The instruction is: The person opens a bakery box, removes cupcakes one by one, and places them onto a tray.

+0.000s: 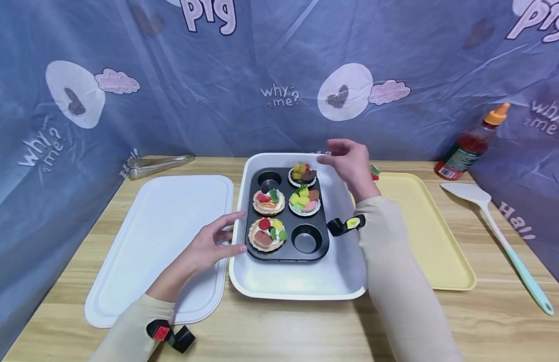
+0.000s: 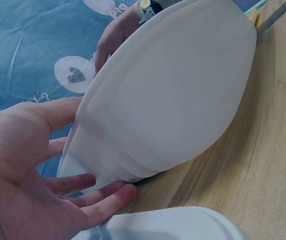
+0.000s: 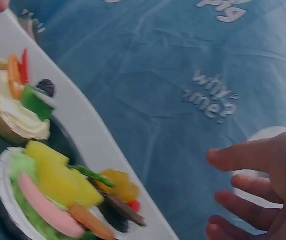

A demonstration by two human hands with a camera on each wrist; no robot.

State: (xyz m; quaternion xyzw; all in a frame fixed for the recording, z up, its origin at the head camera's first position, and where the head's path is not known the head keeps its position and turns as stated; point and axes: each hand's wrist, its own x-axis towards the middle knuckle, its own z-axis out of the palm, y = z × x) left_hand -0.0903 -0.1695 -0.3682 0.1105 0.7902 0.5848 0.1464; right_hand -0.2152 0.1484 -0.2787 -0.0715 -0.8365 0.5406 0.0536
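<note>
A dark muffin pan (image 1: 289, 254) lies in a deep white tray (image 1: 302, 291). Four of its cups hold tarts, among them a brown-topped one (image 1: 303, 175) at the back right and a tart with yellow and pink pieces (image 1: 304, 201) (image 3: 48, 195). The left hand (image 1: 212, 244) is at the tray's left side, its thumb and fingers at the rim; in the left wrist view the hand (image 2: 38, 160) has its fingers spread along the wall. Above the tray's back right corner, the right hand (image 1: 349, 163) (image 3: 268, 185) is raised with fingers apart, holding nothing.
A white flat tray (image 1: 157, 251) lies at left, with metal tongs (image 1: 159, 165) behind it. At right is a yellow tray (image 1: 424, 226), mostly beside the right sleeve, with part of another tart (image 1: 375, 172). Farther right are a red sauce bottle (image 1: 467, 148) and a spatula (image 1: 501, 231).
</note>
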